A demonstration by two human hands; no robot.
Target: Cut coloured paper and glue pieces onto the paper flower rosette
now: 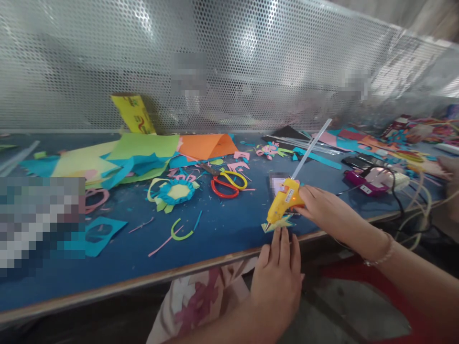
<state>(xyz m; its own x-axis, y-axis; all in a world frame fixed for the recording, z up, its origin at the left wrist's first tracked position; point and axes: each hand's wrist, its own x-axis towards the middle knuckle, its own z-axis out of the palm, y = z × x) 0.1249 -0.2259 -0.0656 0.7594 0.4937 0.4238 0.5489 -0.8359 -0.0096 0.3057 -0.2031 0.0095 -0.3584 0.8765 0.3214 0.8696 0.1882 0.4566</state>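
My right hand (319,208) is wrapped round the handle of a yellow hot glue gun (283,203). A long clear glue stick (311,148) juts up from its back, and a small orange light glows on its side. The nozzle points down at a small pale-yellow, spiky paper cutout (286,222) near the table's front edge. My left hand (278,272) rests at that edge with its fingers stretched out. Their tips touch the near side of the cutout. Part of the cutout is hidden by the gun and fingertips.
Red-and-yellow-handled scissors (225,184) lie on the blue table (222,229) beside a blue paper rosette (176,192). Coloured sheets (143,145) and paper scraps are spread behind. Cables and a purple-and-white plug block (375,181) sit at right. A perforated metal panel (229,62) stands behind.
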